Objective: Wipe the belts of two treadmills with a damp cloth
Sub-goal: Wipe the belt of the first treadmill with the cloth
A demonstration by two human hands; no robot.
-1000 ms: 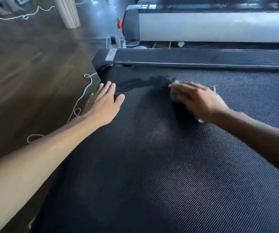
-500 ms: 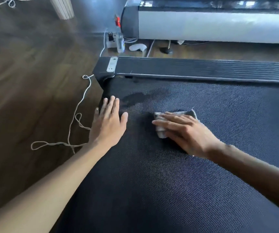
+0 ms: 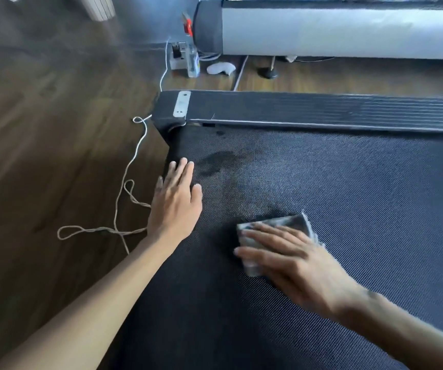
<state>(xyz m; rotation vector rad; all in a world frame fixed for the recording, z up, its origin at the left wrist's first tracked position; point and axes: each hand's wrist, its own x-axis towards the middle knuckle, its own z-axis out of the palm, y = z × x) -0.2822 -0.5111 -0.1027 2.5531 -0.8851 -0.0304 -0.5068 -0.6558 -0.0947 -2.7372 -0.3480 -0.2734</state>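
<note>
A black textured treadmill belt (image 3: 348,209) fills most of the view. My right hand (image 3: 295,263) presses flat on a folded grey damp cloth (image 3: 289,225) in the middle of the belt. My left hand (image 3: 176,201) lies flat with fingers together on the belt's left edge, holding nothing. A dark wet patch (image 3: 215,161) marks the belt just beyond my left fingertips. A ribbed black side rail (image 3: 321,110) borders the belt's far side. A second treadmill (image 3: 335,33), grey and black, lies beyond it.
Dark wooden floor (image 3: 41,129) spreads to the left. A white cord (image 3: 124,198) loops on it beside the belt. A power strip with plugs (image 3: 180,58), a clear bottle (image 3: 193,62) and a small white object (image 3: 221,68) sit between the treadmills.
My right hand has dragged the cloth toward me along the belt, away from the wet patch near the rail. The left hand stays flat at the belt's left edge.
</note>
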